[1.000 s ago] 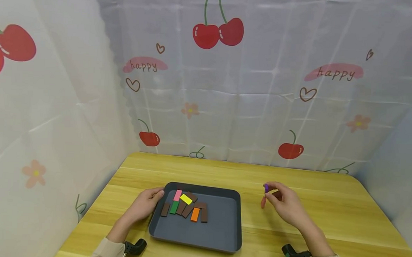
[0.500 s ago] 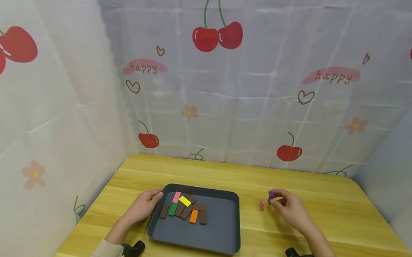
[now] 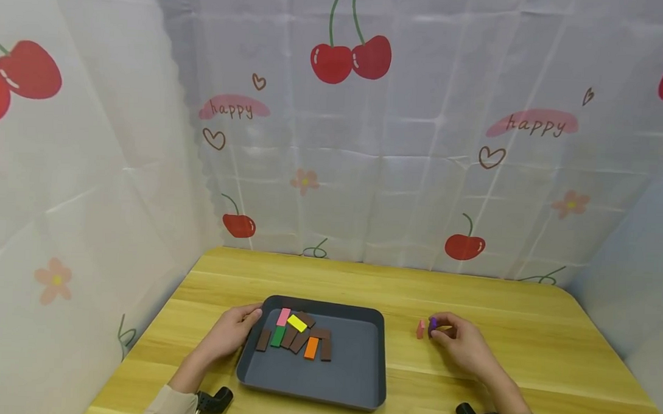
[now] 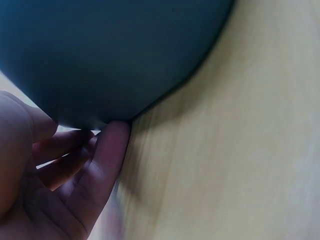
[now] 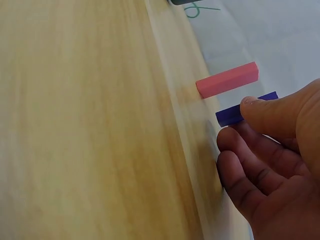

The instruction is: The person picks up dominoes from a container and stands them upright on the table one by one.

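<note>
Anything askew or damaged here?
Askew, yes: the blocks in the tray lie jumbled at mixed angles, unlike the salmon-pink block standing upright near the right hand. No damage visible.

a small purple block [image 5: 229, 115] is pinched upright just beside a salmon-pink block [image 5: 227, 80] standing on end. to their left, a dark grey tray [image 3: 353, 369] lies flat, bearing brown, green, pink, yellow and orange blocks [image 3: 297, 323].

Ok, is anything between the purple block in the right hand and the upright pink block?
Nothing visible: the right hand pinches the purple block, with only a gap between it and the upright pink block.
</note>
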Tool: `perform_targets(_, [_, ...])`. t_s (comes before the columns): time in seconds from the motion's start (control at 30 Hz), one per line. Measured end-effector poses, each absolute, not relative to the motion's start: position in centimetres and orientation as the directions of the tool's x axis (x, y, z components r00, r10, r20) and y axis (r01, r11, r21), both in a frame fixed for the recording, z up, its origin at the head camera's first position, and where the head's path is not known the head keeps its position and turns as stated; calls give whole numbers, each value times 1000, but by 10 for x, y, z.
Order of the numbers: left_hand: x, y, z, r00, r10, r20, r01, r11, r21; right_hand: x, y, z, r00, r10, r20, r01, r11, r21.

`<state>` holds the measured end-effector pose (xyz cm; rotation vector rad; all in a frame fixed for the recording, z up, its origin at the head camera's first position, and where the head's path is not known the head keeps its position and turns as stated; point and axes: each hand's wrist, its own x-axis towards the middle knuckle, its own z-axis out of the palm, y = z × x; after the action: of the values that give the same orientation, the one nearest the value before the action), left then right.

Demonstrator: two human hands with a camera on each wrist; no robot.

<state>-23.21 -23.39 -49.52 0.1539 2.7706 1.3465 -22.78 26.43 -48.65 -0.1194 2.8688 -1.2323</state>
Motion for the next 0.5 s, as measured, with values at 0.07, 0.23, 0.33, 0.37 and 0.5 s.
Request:
perform_targets(0.07, [-233, -235, -496, -993, 114, -6, 66, 616, 785, -228, 263, -487, -997, -76, 15, -63, 692, -719])
perform_targets(0.23, [-235, -236, -496, -993, 115, -2, 71, 625, 777, -230, 262, -488, -997, -73, 29, -72, 708, -703])
perform_targets(0.33, [-235, -235, -496, -993, 117, -3, 71, 624, 778, -230, 262, -489, -997, -69, 29, -69, 710, -701])
perform_targets(0.37, [-235, -235, -495, -993, 118, -2, 73, 624, 778, -230, 262, -490, -997, -67, 29, -68, 709, -701])
perform_targets(0.5, [-234, -234, -496, -993, 118, -1, 73, 622, 780, -229, 263, -490, -997, -76, 26, -72, 704, -707])
